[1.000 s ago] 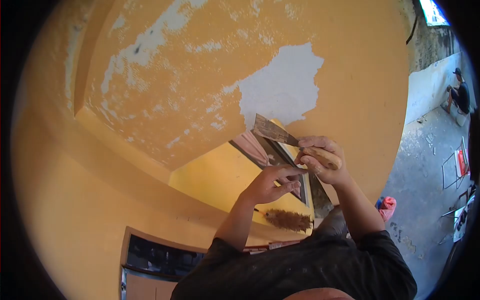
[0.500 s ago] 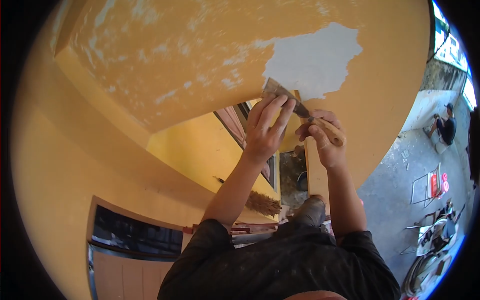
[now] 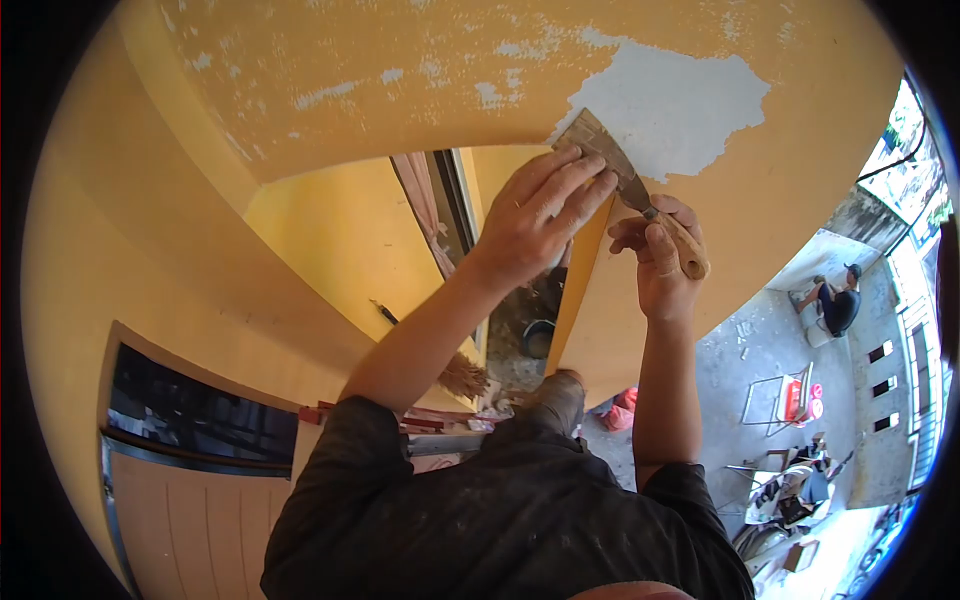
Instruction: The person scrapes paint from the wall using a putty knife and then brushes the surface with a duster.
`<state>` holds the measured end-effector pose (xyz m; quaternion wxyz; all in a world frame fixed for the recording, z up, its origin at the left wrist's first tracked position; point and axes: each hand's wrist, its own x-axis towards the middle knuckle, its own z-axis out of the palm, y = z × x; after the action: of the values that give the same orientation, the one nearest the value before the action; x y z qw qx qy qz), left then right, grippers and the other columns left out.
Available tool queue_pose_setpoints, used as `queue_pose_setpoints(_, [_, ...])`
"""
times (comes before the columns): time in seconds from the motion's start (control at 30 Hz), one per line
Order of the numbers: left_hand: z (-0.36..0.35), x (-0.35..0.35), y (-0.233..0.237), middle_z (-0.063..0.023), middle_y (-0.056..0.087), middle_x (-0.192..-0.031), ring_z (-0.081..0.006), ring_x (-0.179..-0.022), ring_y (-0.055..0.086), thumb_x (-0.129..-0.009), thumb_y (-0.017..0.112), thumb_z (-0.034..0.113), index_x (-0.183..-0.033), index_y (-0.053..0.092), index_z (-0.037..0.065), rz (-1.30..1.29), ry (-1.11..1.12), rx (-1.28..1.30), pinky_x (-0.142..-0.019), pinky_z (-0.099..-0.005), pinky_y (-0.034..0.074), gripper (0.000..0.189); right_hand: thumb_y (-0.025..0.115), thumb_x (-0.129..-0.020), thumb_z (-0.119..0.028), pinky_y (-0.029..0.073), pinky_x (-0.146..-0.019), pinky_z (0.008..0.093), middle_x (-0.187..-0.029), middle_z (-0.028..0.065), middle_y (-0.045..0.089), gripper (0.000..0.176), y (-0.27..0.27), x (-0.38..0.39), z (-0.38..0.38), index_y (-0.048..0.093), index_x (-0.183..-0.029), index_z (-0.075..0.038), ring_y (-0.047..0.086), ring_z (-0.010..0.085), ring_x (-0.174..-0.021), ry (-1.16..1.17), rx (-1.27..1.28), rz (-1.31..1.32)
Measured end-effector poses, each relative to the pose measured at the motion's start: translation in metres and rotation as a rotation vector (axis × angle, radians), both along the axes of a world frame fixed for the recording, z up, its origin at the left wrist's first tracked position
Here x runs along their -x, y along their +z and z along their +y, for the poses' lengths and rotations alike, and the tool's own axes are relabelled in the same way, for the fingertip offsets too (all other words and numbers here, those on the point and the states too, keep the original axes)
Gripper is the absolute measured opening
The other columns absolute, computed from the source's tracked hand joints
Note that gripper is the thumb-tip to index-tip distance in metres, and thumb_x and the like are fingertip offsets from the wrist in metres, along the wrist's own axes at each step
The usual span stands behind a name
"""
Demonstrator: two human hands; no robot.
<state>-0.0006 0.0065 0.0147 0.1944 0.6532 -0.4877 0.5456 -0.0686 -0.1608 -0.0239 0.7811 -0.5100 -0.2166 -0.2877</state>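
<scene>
A putty knife with a wooden handle is between my two hands, its wide blade up against the yellow-orange wall. My right hand is wrapped round the handle. The fingers of my left hand press on the blade from the left, and its thumb is hidden. Just beyond the blade is a whitish bare patch with ragged edges. Small pale scuffs mark the painted surface to its left.
Below my left forearm are a straw-like brush and a thin dark tool. A dark bucket stands lower down. On the right, a person sits near a metal rack with red items. A red bag lies by my right arm.
My view has shifted, so the floor and the seated person appear further left. Both hands keep the putty knife, whose blade remains by the left edge of the whitish patch.
</scene>
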Motion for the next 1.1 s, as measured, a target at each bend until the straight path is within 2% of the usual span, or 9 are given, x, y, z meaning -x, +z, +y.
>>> queue_pose_setpoints(0.27, [-0.008, -0.002, -0.013, -0.01, 0.065, -0.097, -0.0245, -0.093, 0.062, -0.079, 0.069, 0.008, -0.104, 0.067, 0.005, -0.012, -0.126, 0.168, -0.079, -0.0341, 0.053, 0.026, 0.055, -0.09, -0.008, 0.054, -0.071, 0.0377, -0.103, 0.0182, 0.062, 0.025, -0.001, -0.006, 0.007, 0.053, -0.114, 0.001, 0.065, 0.0297, -0.09, 0.095, -0.154, -0.071])
queue_pose_setpoints(0.33, [-0.016, 0.012, -0.019, -0.0087, 0.064, -0.084, -0.0193, -0.081, 0.062, -0.084, 0.069, 0.018, -0.1, 0.065, 0.003, 0.643, -0.4, 0.442, -0.072, -0.0307, 0.051, 0.022, 0.055, -0.09, -0.008, 0.054, -0.071, 0.0377, -0.102, 0.0186, 0.062, 0.025, -0.003, -0.008, 0.003, 0.053, -0.114, 0.001, 0.064, 0.0297, -0.09, 0.044, -0.11, -0.085])
queue_pose_setpoints(0.37, [-0.021, 0.013, -0.016, -0.0087, 0.064, -0.084, -0.0193, -0.081, 0.062, -0.084, 0.069, 0.018, -0.1, 0.065, 0.003, 0.647, -0.408, 0.447, -0.072, -0.0307, 0.051, 0.022, 0.055, -0.09, -0.008, 0.054, -0.071, 0.0377, -0.101, 0.019, 0.063, 0.025, -0.004, -0.008, 0.0, 0.054, -0.113, 0.0, 0.064, 0.0297, -0.09, 0.003, -0.067, -0.109])
queue_pose_setpoints(0.43, [-0.031, 0.013, -0.01, -0.0041, 0.058, -0.067, -0.0156, -0.063, 0.058, -0.087, 0.067, 0.031, -0.081, 0.06, 0.004, 1.469, -0.726, 0.651, -0.059, -0.0247, 0.046, 0.029, 0.055, -0.09, -0.009, 0.054, -0.07, 0.0376, -0.1, 0.0195, 0.063, 0.025, -0.006, -0.01, -0.002, 0.054, -0.113, 0.0, 0.064, 0.0295, -0.09, -0.011, -0.038, -0.126])
queue_pose_setpoints(0.47, [-0.035, 0.011, -0.009, -0.0041, 0.058, -0.067, -0.0156, -0.063, 0.058, -0.087, 0.067, 0.031, -0.081, 0.06, 0.004, 1.465, -0.731, 0.659, -0.059, -0.0247, 0.046, 0.029, 0.055, -0.089, -0.01, 0.053, -0.07, 0.0375, -0.099, 0.0199, 0.063, 0.025, -0.005, -0.013, -0.003, 0.054, -0.113, 0.0, 0.064, 0.0294, -0.089, -0.017, -0.015, -0.154])
queue_pose_setpoints(0.53, [-0.04, 0.008, -0.007, -0.0009, 0.051, -0.063, -0.0137, -0.061, 0.054, -0.088, 0.066, 0.033, -0.071, 0.054, 0.007, 1.685, -1.195, 0.792, -0.058, -0.027, 0.045, 0.034, 0.055, -0.089, -0.01, 0.053, -0.07, 0.0374, -0.098, 0.02, 0.064, 0.025, -0.005, -0.017, -0.004, 0.054, -0.113, -0.001, 0.064, 0.0291, -0.089, -0.013, -0.008, -0.177])
queue_pose_setpoints(0.63, [-0.043, 0.011, 0.0, -0.0001, 0.046, -0.061, -0.0139, -0.062, 0.051, -0.092, 0.06, 0.034, -0.062, 0.044, 0.013, 1.782, -1.342, 0.829, -0.058, -0.0307, 0.041, 0.04, 0.056, -0.089, -0.011, 0.052, -0.069, 0.0371, -0.097, 0.0202, 0.064, 0.025, -0.003, -0.021, -0.001, 0.055, -0.112, -0.001, 0.064, 0.0287, -0.088, -0.014, -0.03, -0.2])
queue_pose_setpoints(0.83, [-0.045, 0.001, -0.011, 0.0024, 0.043, -0.057, -0.0153, -0.062, 0.052, -0.094, 0.056, 0.037, -0.059, 0.044, 0.015, 1.752, -1.536, 0.814, -0.059, -0.0338, 0.041, 0.043, 0.057, -0.088, -0.011, 0.051, -0.063, 0.0351, -0.094, 0.0195, 0.064, 0.023, -0.009, -0.026, 0.013, 0.056, -0.109, 0.0, 0.064, 0.0282, -0.084, -0.093, -0.147, -0.251])
queue_pose_setpoints(1.1, [-0.033, -0.012, -0.011, 0.0023, 0.04, -0.056, -0.0132, -0.06, 0.048, -0.093, 0.059, 0.028, -0.057, 0.046, 0.014, 1.615, -1.369, 0.717, -0.061, -0.0306, 0.041, 0.041, 0.056, -0.088, -0.008, 0.046, -0.047, 0.0289, -0.075, 0.0165, 0.063, 0.02, -0.008, -0.015, 0.025, 0.056, -0.106, 0.0, 0.063, 0.0253, -0.059, -0.204, -0.078, -0.2])
